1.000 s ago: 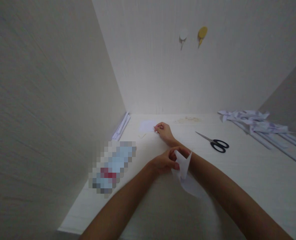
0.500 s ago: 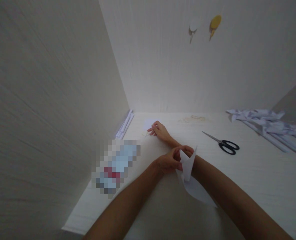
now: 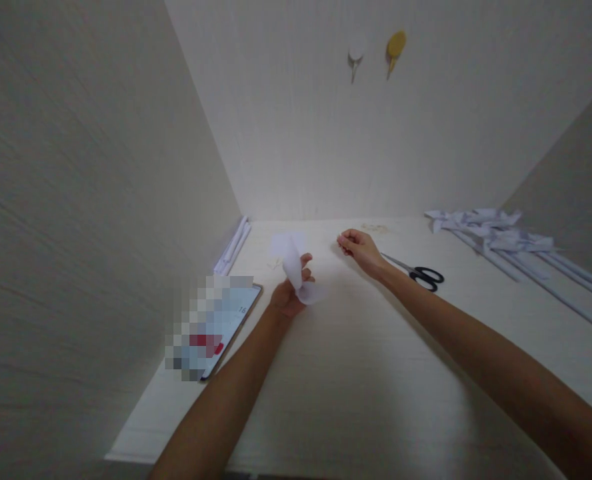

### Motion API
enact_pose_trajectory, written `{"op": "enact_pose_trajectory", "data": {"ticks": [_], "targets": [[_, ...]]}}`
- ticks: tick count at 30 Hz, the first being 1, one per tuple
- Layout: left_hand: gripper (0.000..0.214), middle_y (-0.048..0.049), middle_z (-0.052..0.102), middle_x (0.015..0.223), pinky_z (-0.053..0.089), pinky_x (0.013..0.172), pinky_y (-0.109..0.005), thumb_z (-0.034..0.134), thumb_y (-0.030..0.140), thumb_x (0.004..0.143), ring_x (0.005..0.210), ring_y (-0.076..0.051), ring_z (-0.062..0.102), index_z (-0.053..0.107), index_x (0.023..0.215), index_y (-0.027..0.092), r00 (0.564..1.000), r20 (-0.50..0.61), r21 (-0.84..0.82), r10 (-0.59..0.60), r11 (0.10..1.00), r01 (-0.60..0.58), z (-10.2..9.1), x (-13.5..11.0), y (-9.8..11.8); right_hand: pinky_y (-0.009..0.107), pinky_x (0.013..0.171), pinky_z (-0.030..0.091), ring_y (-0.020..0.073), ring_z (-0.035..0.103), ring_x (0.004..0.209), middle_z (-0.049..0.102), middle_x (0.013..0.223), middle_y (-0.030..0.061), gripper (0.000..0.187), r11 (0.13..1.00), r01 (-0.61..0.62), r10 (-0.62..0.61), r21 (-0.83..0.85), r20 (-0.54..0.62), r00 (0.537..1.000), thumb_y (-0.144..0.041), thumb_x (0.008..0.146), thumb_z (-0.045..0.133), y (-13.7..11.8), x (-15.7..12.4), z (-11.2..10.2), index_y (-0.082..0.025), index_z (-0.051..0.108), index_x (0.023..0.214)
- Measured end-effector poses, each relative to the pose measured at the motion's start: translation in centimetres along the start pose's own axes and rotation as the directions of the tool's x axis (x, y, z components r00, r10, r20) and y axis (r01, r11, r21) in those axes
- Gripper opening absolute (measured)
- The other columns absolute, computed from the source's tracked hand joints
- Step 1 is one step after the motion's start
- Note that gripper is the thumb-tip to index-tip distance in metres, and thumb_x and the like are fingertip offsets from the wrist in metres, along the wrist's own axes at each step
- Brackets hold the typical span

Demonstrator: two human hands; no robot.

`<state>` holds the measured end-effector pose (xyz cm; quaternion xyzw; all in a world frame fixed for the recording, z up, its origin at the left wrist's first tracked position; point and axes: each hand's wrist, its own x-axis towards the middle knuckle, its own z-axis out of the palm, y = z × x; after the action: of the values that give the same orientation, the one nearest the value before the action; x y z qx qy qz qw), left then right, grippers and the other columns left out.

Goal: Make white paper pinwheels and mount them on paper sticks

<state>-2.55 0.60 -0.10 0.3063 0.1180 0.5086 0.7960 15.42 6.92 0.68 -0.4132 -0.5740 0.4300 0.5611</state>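
My left hand (image 3: 285, 301) holds a white sheet of paper (image 3: 292, 263), bent and curled, above the middle of the table. The thumb side presses the paper, and some fingertips stick out behind it. To the right, my right hand (image 3: 359, 245) is closed in a pinch; whatever sits between its fingertips is too small to make out. Scissors (image 3: 423, 277) with black handles lie beside my right wrist, blades pointing to the far left. A flat white paper piece (image 3: 282, 243) rests behind my left hand, with a few thin pale bits (image 3: 275, 264) in front of it.
A phone (image 3: 231, 327), partly blurred out, lies left of my left forearm. Rolled white paper tubes (image 3: 233, 247) rest along the left wall. More paper tubes with crumpled ends (image 3: 491, 227) lie at the right. Pale thin pieces (image 3: 375, 228) lie near the back wall, which bears two hooks (image 3: 397, 45).
My arms have uncrossed. My right hand has moved right, away from the thin pale bits, and closed its fingers. My left hand has carried the paper left and forward. The view has shifted.
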Motion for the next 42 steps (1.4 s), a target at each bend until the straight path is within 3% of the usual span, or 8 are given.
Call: {"op": "enact_pose_trajectory", "data": {"ticks": [6, 11, 16, 19, 22, 27, 34, 42], "targets": [[0.046, 0.0025, 0.06, 0.065, 0.043, 0.051, -0.018, 0.07, 0.012, 0.045, 0.053, -0.009, 0.055, 0.053, 0.087, 0.015, 0.985, -0.172, 0.296, -0.028, 0.952, 0.079, 1.7, 0.7, -2.0, 0.021, 0.049, 0.036, 0.0071, 0.047, 0.05, 0.053, 0.058, -0.0044, 0.02, 0.981, -0.078, 0.086, 0.177, -0.038, 0.996, -0.027, 0.064, 0.061, -0.2, -7.0, -3.2, -0.017, 0.057, 0.082], [0.047, 0.004, 0.059, 0.057, 0.04, 0.046, -0.018, 0.07, 0.012, 0.045, 0.048, -0.009, 0.054, 0.05, 0.088, 0.016, 0.89, -0.377, 0.552, 0.257, 0.834, -0.007, 3.0, 1.1, -4.0, 0.022, 0.056, 0.042, 0.0093, 0.056, 0.056, 0.062, 0.065, -0.0013, 0.018, 0.937, -0.043, 0.122, 0.347, -0.208, 0.97, -0.025, 0.061, 0.065, -1.4, -9.7, -3.4, -0.019, 0.052, 0.071], [0.043, 0.005, 0.056, 0.053, 0.039, 0.044, -0.017, 0.069, 0.013, 0.046, 0.046, -0.008, 0.051, 0.052, 0.085, 0.015, 0.791, -0.428, 0.692, 0.437, 0.721, -0.024, 3.4, 1.0, -4.3, 0.019, 0.045, 0.036, 0.0071, 0.047, 0.046, 0.055, 0.054, -0.0037, 0.012, 0.987, 0.017, 0.036, 0.158, -0.326, 0.945, -0.022, 0.06, 0.066, -1.5, -9.9, -2.3, -0.017, 0.055, 0.063], [0.042, 0.004, 0.057, 0.055, 0.04, 0.045, -0.018, 0.069, 0.014, 0.046, 0.047, -0.008, 0.052, 0.052, 0.085, 0.015, 0.766, -0.434, 0.725, 0.474, 0.688, -0.015, 3.5, 0.9, -4.3, 0.019, 0.043, 0.035, 0.007, 0.044, 0.046, 0.05, 0.051, -0.0051, 0.009, 0.989, 0.14, -0.145, -0.042, -0.403, 0.904, -0.019, 0.061, 0.065, -1.4, -10.2, -2.1, -0.018, 0.056, 0.061], [0.041, 0.0042, 0.056, 0.055, 0.04, 0.046, -0.018, 0.068, 0.013, 0.047, 0.047, -0.008, 0.052, 0.052, 0.084, 0.015, 0.772, -0.42, 0.742, 0.477, 0.671, -0.011, 3.6, 0.9, -4.4, 0.022, 0.051, 0.041, 0.0098, 0.05, 0.055, 0.055, 0.058, -0.0022, 0.006, 0.952, 0.246, -0.295, -0.179, -0.342, 0.892, -0.018, 0.064, 0.063, -1.4, -10.7, -1.9, -0.019, 0.057, 0.063], [0.041, 0.0039, 0.057, 0.056, 0.04, 0.045, -0.018, 0.068, 0.014, 0.048, 0.047, -0.008, 0.052, 0.051, 0.085, 0.015, 0.816, -0.382, 0.744, 0.433, 0.668, -0.006, 3.8, 0.7, -4.5, 0.026, 0.06, 0.046, 0.0134, 0.057, 0.063, 0.064, 0.069, 0.0022, 0.003, 0.892, 0.279, -0.336, -0.355, -0.11, 0.935, -0.018, 0.07, 0.059, -1.5, -11.3, -1.2, -0.019, 0.062, 0.07], [0.041, 0.0053, 0.054, 0.051, 0.038, 0.042, -0.018, 0.067, 0.016, 0.05, 0.044, -0.009, 0.052, 0.049, 0.087, 0.017, 0.848, -0.319, 0.798, 0.423, 0.603, -0.001, 4.1, 0.4, -4.8, 0.024, 0.051, 0.041, 0.0113, 0.05, 0.051, 0.058, 0.055, 0.0005, 0.008, 0.786, 0.277, -0.376, -0.552, -0.071, 0.924, -0.02, 0.069, 0.058, -2.2, -11.1, -0.9, -0.017, 0.059, 0.062], [0.04, 0.0049, 0.054, 0.051, 0.038, 0.042, -0.018, 0.067, 0.015, 0.05, 0.044, -0.01, 0.052, 0.049, 0.086, 0.017, 0.855, -0.279, 0.828, 0.437, 0.56, -0.016, 4.1, 0.3, -4.9, 0.022, 0.045, 0.034, 0.0093, 0.044, 0.045, 0.053, 0.051, -0.0009, 0.016, 0.746, 0.195, -0.291, -0.637, -0.048, 0.955, -0.023, 0.071, 0.054, -1.7, -11.1, -0.7, -0.018, 0.051, 0.056]]}}
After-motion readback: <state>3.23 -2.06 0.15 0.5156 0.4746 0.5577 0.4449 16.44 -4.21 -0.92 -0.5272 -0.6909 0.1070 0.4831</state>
